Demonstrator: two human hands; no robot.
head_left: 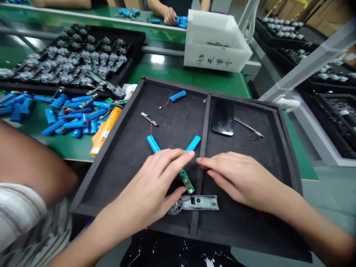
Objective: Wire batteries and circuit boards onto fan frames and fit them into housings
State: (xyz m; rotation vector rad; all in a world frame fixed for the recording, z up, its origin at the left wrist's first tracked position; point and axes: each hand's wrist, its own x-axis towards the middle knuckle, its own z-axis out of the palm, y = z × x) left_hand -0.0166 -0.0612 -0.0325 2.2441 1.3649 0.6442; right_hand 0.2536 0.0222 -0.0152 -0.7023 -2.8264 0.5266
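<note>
My left hand point(147, 189) lies over a green circuit board point(186, 181), its thumb beside the board and its fingertips reaching a blue cylindrical cell point(193, 143). A second blue cell point(153, 143) runs under the same hand. My right hand point(236, 180) holds nothing, its fingertips close to my left fingertips. Both rest above a black foam tray point(178, 87) with a centre divider. In it lie a grey plastic housing point(198, 203), a small blue cell with red wire point(178, 96), a metal strip point(148, 118), a phone point(223, 117) and tweezers point(249, 127).
Loose blue cells point(55, 115) and an orange electric screwdriver point(105, 129) lie left of the tray. Behind are a black tray of metal parts point(75, 55) and a white plastic bin point(217, 40). A co-worker's hand point(169, 16) works beyond it. A striped-sleeved arm point(27, 167) intrudes at left.
</note>
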